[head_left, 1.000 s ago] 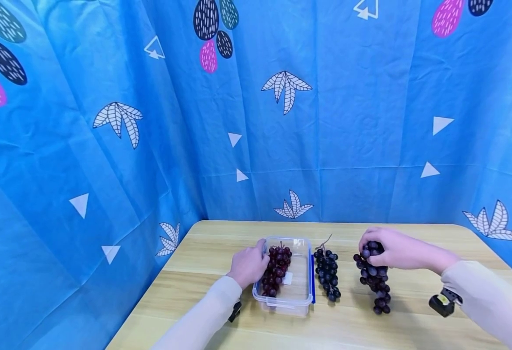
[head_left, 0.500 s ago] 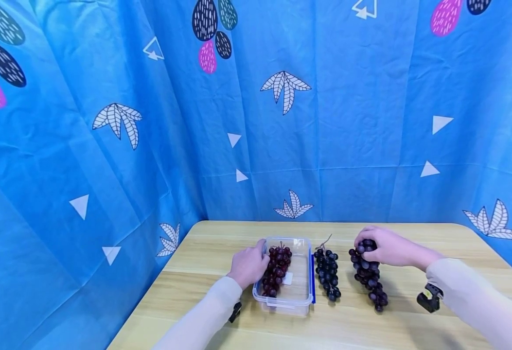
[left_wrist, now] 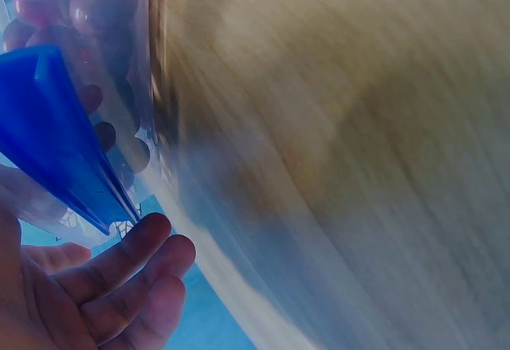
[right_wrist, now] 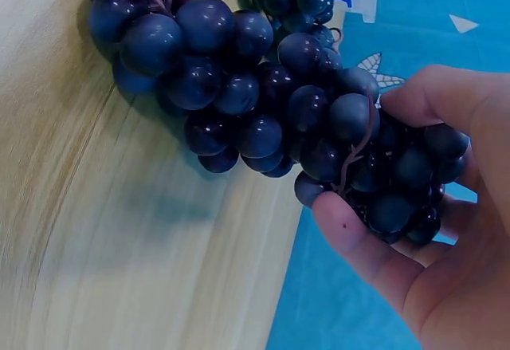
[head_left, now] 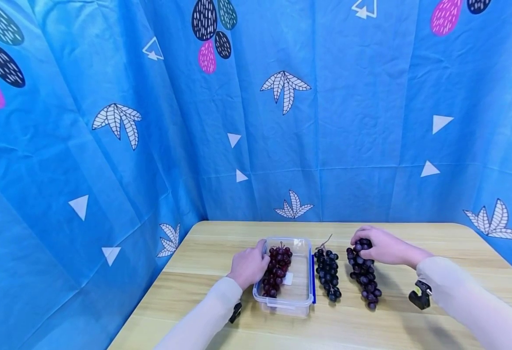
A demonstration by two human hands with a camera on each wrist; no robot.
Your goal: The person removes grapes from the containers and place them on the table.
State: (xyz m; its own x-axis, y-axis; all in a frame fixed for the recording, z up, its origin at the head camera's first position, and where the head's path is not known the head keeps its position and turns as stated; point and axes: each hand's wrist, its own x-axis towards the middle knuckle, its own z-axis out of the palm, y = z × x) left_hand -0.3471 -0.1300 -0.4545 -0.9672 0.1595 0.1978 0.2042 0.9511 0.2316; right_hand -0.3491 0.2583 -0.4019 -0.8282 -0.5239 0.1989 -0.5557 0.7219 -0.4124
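My right hand (head_left: 386,245) grips the top of a bunch of dark purple grapes (head_left: 364,278), and the bunch slants down close over the table. In the right wrist view, thumb and fingers close around its upper berries (right_wrist: 390,206). A clear plastic food container (head_left: 288,302) with blue side clips stands left of it, its lid off. My left hand (head_left: 248,265) holds the container's left rim, and a blue clip (left_wrist: 60,131) hangs beside the fingers in the left wrist view. Inside, along the left side, lies a bunch of red grapes (head_left: 276,272).
Between the container and the right hand lies a bunch of black grapes (head_left: 327,274) with a stem pointing backward. All stand on a pale wooden table (head_left: 212,243). A blue patterned curtain (head_left: 352,146) hangs behind and to the left.
My right hand has moved left and slightly lower with the purple grapes, bringing them nearer the black bunch. The left hand and the container have stayed in place.
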